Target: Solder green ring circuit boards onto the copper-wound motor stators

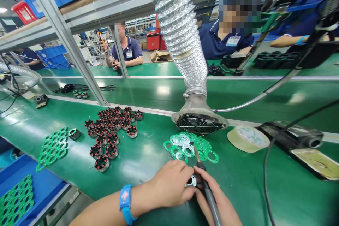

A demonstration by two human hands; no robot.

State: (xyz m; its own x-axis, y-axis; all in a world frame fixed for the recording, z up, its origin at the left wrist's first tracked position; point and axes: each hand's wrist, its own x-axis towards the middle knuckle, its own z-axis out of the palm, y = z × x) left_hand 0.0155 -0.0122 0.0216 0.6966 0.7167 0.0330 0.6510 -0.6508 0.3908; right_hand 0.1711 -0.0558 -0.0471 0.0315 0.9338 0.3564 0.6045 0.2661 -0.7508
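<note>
My left hand (169,182), with a blue strap (125,203) on its wrist, has its fingers closed on a small round white circuit board (194,182). Most of that piece is hidden by my fingers, so what lies beneath it cannot be made out. A soldering iron (211,199) is gripped in my right hand (225,206), its tip pointing up and away over the board. Just beyond my hands lies a loose pile of green and white ring-shaped circuit boards (203,146). Several copper-wound motor stators (112,151) stand in a cluster further left.
A fume hood (200,113) on a silver duct hangs behind the boards. To the right are a tape roll (247,138), a sponge tray (317,162) and a black cable (266,173). Board panels (53,146) lie left; co-workers (129,51) sit across the bench.
</note>
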